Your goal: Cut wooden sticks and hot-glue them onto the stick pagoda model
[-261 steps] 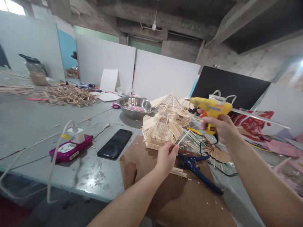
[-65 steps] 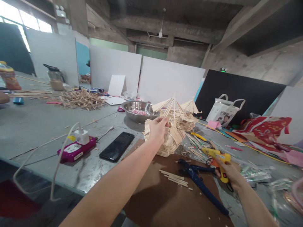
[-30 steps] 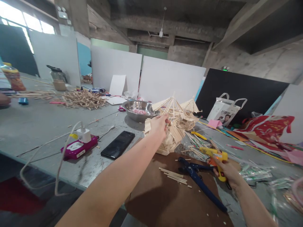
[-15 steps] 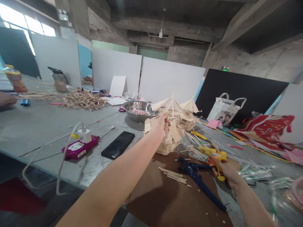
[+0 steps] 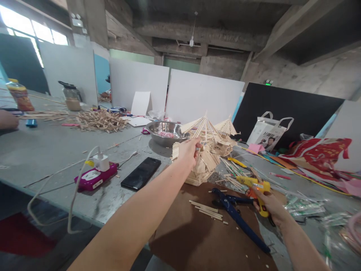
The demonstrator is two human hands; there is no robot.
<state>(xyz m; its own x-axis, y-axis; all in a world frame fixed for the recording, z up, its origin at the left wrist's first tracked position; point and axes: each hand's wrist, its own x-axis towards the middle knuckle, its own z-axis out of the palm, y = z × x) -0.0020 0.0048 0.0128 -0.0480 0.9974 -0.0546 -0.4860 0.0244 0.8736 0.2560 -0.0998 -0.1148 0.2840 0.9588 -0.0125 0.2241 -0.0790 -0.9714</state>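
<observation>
A model building (image 5: 207,162) of thin wooden sticks, with pointed roofs, stands at the middle of the table. My left hand (image 5: 189,151) reaches to its near side, fingers closed together against it; whatever is pinched there is hidden. My right hand (image 5: 269,205) is wrapped round a yellow glue gun (image 5: 255,183), whose nozzle points left toward the model. Blue-handled cutters (image 5: 242,222) lie beside the glue gun on a brown board (image 5: 180,241). Several short wooden sticks (image 5: 207,209) rest to the left of the cutters.
To the left lie a black phone (image 5: 141,173) and a purple power strip (image 5: 97,177) with a white cable. Behind them are a metal bowl (image 5: 165,134) and a heap of sticks (image 5: 101,120). Plastic packets (image 5: 306,205) lie at right. Another person's hand (image 5: 8,119) shows far left.
Both hands stay almost where they were. My left fingers shift very slightly at the model; the glue gun keeps its place.
</observation>
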